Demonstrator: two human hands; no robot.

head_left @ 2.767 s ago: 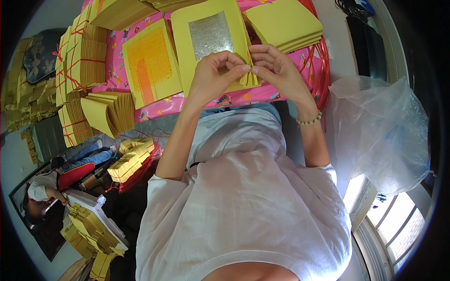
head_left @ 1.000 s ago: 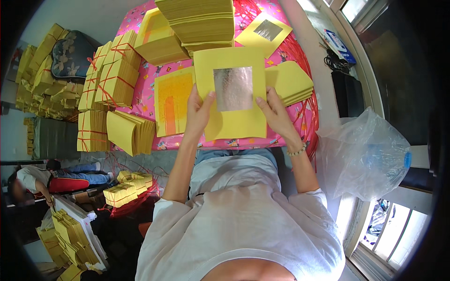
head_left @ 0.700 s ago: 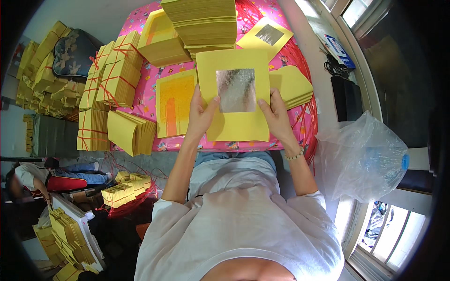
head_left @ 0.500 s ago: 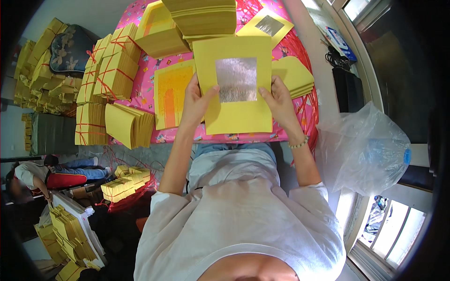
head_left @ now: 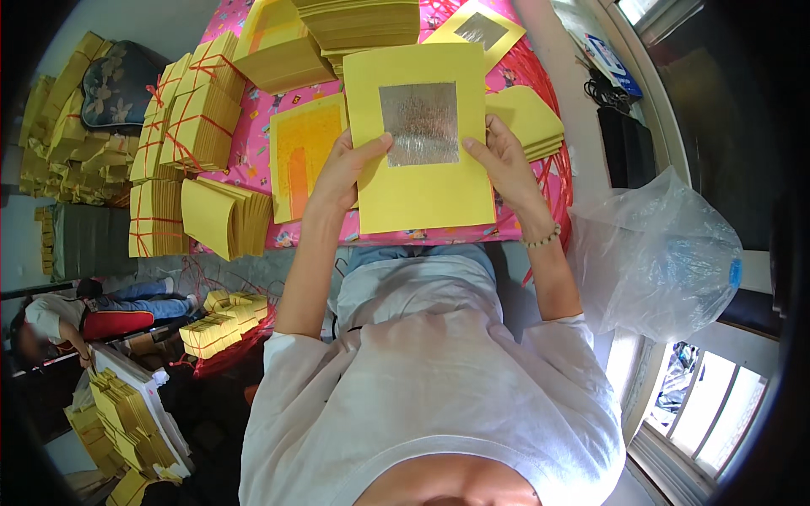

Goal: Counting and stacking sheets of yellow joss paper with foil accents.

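Note:
I hold a yellow joss paper (head_left: 424, 199) with a silver foil rectangle (head_left: 419, 125) in its middle. Whether it is one sheet or a thin stack, I cannot tell. My left hand (head_left: 340, 173) grips its left edge, thumb on the front and fingers hidden behind. The right edge is pinched the same way by my right hand (head_left: 509, 164). To the left lies a yellow sheet with an orange print (head_left: 310, 156). Beside my right hand rests a small pile of folded yellow paper (head_left: 527, 121). Beyond stands a tall yellow paper stack (head_left: 363, 21).
A pink patterned cloth (head_left: 257, 156) covers the table. Bundles tied with red string (head_left: 202, 118) and a folded bundle (head_left: 226, 218) line its left side. Red strips (head_left: 544, 88) run along the right, near a clear plastic bag (head_left: 658, 261). Another person (head_left: 55, 319) is at far left.
Against the table edge, the joss paper sits slightly higher in view and tilts differently, its foil looking darker. Both hands keep their grip. The whole view has shifted a little.

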